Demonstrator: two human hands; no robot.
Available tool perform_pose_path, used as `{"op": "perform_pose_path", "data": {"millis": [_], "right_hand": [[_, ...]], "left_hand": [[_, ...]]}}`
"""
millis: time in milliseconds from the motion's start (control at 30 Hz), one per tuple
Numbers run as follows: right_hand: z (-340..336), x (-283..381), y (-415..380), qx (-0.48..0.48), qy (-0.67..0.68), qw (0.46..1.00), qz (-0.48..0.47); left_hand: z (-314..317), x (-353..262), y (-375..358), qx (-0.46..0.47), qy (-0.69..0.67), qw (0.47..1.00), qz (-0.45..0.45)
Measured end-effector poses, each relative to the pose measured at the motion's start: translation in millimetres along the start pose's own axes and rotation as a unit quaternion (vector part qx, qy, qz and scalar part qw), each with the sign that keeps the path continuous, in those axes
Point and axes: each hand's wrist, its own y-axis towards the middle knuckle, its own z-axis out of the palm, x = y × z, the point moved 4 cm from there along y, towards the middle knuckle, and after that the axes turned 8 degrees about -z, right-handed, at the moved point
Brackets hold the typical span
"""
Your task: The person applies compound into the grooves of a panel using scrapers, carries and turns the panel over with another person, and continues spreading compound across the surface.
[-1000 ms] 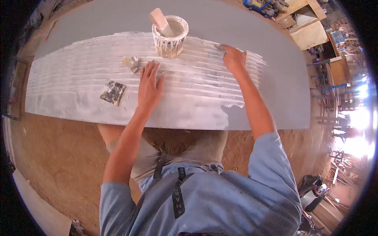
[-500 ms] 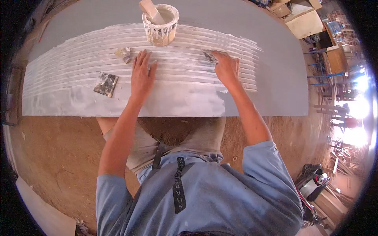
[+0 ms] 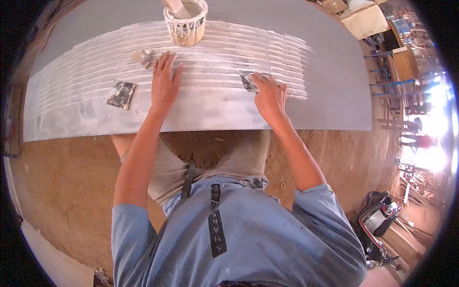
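My right hand [image 3: 269, 98] grips a dark, flat scraper [image 3: 248, 81] smeared with white and presses it on the ridged white paste at the right part of the grey board [image 3: 334, 95]. Palm down, my left hand [image 3: 165, 79] rests on the striped paste with its fingers stretched and thumb apart. Just left of its fingertips lies a paste-crusted lump [image 3: 142, 58] whose kind I cannot make out. A second dark square piece [image 3: 121, 94] with white smears lies nearer the board's front edge. Beyond my left hand stands a paste-streaked bucket [image 3: 186, 32] with a wooden-looking stick [image 3: 177, 8] leaning in it.
The board's front edge runs just before my legs, above a brown dirt floor [image 3: 71, 182]. At the right are a motorbike [image 3: 377, 225], scattered wood pieces [image 3: 413, 191] and a wooden cabinet [image 3: 404, 64]. A pale sheet [image 3: 52, 253] lies at the lower left.
My right hand has drawn the scraper toward me across the paste ridges. My left hand stays in about the same place on the board. The whole view has shifted slightly.
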Motion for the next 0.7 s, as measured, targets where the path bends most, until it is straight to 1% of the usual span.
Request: {"op": "perform_pose_path", "data": {"millis": [67,167,300,367,400,467,500,567,600,667,700], "right_hand": [[6,0,-4,-0.029,0.002,1.000,-0.012],[13,4,-11,-0.044,-0.011,0.999,-0.012],[6,13,-28,-0.055,-0.029,0.998,-0.027],[-4,5,-20,0.005,0.012,0.999,-0.032],[-15,0,-13,-0.001,0.011,0.999,-0.036],[-24,-15,0,0.100,0.058,0.992,0.053],[-25,-15,7,0.102,0.056,0.992,0.047],[-28,-14,21,0.036,0.051,0.998,0.025],[-17,-15,27,0.036,0.052,0.998,0.023],[7,-11,36,-0.057,-0.003,0.998,-0.003],[9,-7,37,-0.054,-0.001,0.999,-0.005]], "left_hand": [[-1,-1,-1,0.001,-0.001,1.000,-0.001],[3,2,0,0.001,0.001,1.000,-0.004],[4,4,-1,0.002,0.005,1.000,-0.002],[4,9,0,0.010,-0.007,1.000,0.011],[5,10,2,0.003,-0.005,1.000,0.012],[8,12,0,-0.001,-0.004,1.000,-0.008],[4,7,-1,-0.004,-0.003,1.000,-0.013],[-3,-2,0,0.010,-0.013,0.999,-0.030],[-3,-1,1,0.009,-0.011,0.999,-0.031],[-1,1,1,0.006,-0.003,1.000,-0.022],[-2,0,1,0.008,-0.002,1.000,-0.025]]}}
